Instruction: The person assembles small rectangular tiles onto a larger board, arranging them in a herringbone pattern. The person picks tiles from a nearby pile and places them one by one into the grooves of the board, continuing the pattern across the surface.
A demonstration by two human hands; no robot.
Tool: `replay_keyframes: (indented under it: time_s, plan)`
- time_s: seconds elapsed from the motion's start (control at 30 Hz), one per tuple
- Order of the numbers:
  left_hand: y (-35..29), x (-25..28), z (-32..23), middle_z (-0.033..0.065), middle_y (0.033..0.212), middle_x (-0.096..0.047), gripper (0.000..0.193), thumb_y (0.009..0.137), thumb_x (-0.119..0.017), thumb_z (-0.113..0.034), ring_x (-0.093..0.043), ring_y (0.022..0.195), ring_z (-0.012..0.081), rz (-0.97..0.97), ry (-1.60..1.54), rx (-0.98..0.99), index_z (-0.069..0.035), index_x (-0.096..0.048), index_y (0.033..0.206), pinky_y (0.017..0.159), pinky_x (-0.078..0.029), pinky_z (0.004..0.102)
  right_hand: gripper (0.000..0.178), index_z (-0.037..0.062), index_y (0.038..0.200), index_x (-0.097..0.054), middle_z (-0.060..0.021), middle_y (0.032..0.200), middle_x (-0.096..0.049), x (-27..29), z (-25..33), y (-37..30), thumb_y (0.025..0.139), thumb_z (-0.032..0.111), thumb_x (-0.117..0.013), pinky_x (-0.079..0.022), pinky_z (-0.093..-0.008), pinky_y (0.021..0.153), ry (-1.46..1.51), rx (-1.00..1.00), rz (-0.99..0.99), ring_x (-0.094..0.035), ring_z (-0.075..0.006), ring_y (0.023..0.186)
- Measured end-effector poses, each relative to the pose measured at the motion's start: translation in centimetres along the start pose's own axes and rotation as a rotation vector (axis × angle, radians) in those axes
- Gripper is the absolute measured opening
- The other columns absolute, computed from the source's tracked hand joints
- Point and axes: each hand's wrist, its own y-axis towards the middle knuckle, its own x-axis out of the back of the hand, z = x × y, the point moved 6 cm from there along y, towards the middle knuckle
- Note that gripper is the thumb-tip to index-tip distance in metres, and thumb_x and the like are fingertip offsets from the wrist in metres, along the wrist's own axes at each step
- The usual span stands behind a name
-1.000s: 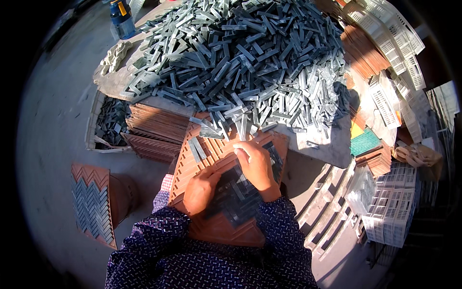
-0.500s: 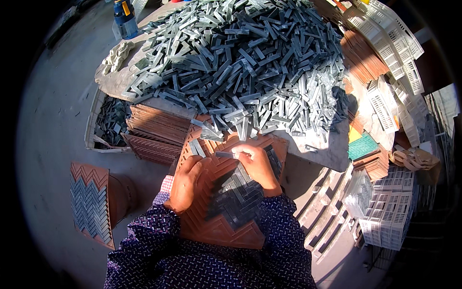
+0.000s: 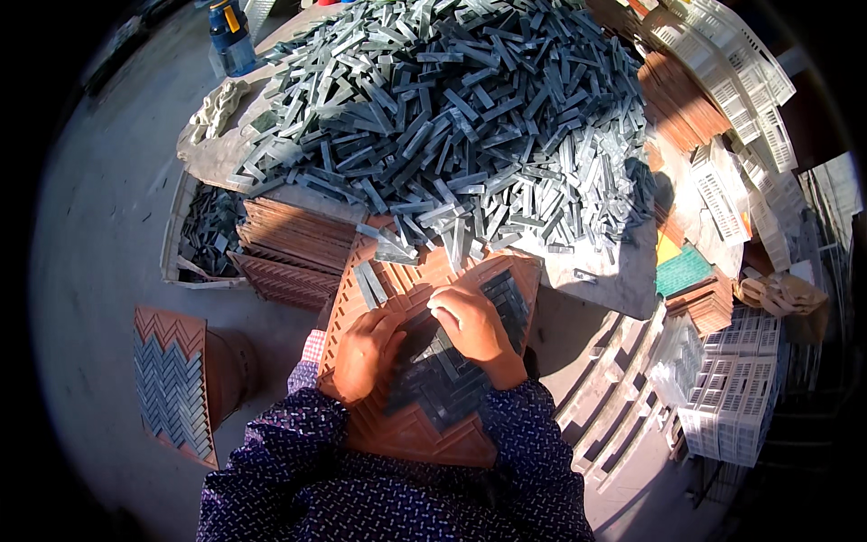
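An orange ribbed mould tray (image 3: 411, 434) lies in front of me, partly filled with dark grey stone strips in a herringbone pattern (image 3: 442, 384). My left hand (image 3: 366, 352) rests flat on the tray's left side, fingers spread, holding nothing. My right hand (image 3: 474, 325) presses its fingertips down on the strips near the tray's middle; whether it pinches a strip is hidden. A few loose strips (image 3: 370, 282) lie at the tray's upper left. Beyond it rises a big heap of grey strips (image 3: 452, 117).
A stack of orange trays (image 3: 293, 244) stands left of the heap, beside a white bin of offcuts (image 3: 203, 237). A filled herringbone tray (image 3: 172, 384) sits on the floor at left. White plastic crates (image 3: 736, 397) and more orange trays (image 3: 677, 99) crowd the right. A blue bottle (image 3: 230, 36) stands far left.
My left hand slid up from the tray's lower left to its left middle. My right hand moved slightly down and right over the laid strips.
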Motion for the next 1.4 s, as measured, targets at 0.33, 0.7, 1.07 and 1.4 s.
replay_keyframes:
  time_s: [0.33, 0.7, 1.07, 1.4]
  plan:
    - [0.1, -0.2, -0.8, 0.0136, 0.096, -0.060, 0.020, 0.080, -0.064, -0.004, -0.061, 0.086, 0.0340, 0.064, -0.007, 0.018, -0.003, -0.062, 0.100, 0.075, -0.051, 0.0399, 0.007, -0.0009, 0.089, -0.062, -0.0153, 0.085, -0.064, 3.8, -1.1, -1.8, 0.083, 0.002, -0.061, -0.050, -0.0356, 0.070, 0.011, -0.101, -0.196, -0.063, -0.0317, 0.079]
    - [1.0, -1.6, 0.1, 0.0149, 0.090, -0.061, 0.019, 0.075, -0.069, -0.003, -0.061, 0.083, 0.0347, 0.036, -0.011, 0.079, -0.001, -0.064, 0.094, 0.072, -0.050, 0.0387, 0.010, 0.0033, 0.088, -0.062, -0.0157, 0.084, -0.066, 3.0, -3.1, -0.1, 0.080, 0.008, -0.065, -0.049, -0.0375, 0.065, -0.148, -0.296, -0.096, -0.064, -0.0321, 0.074]
    - [1.2, -1.1, -0.3, 0.0140, 0.093, -0.063, 0.022, 0.075, -0.069, -0.007, -0.060, 0.087, 0.0353, 0.068, -0.079, 0.179, -0.003, -0.064, 0.097, 0.075, -0.050, 0.0405, 0.023, 0.0028, 0.097, -0.057, -0.0157, 0.088, -0.063, 0.2, -2.3, -1.3, 0.077, 0.006, -0.068, -0.049, -0.0428, 0.070, -0.264, -0.277, 0.005, -0.062, -0.0366, 0.082]
    - [-0.1, -5.1, -2.7, 0.0135, 0.147, -0.035, 0.073, 0.080, -0.066, -0.035, -0.032, 0.137, 0.0263, 0.301, 0.329, -0.209, -0.003, -0.038, 0.139, 0.113, -0.024, 0.0424, 0.014, 0.0019, 0.090, -0.059, -0.0160, 0.080, -0.063, 2.8, -3.4, 0.7, 0.080, 0.010, -0.066, -0.049, -0.0395, 0.061, -0.157, -0.269, -0.314, -0.063, -0.0331, 0.070]
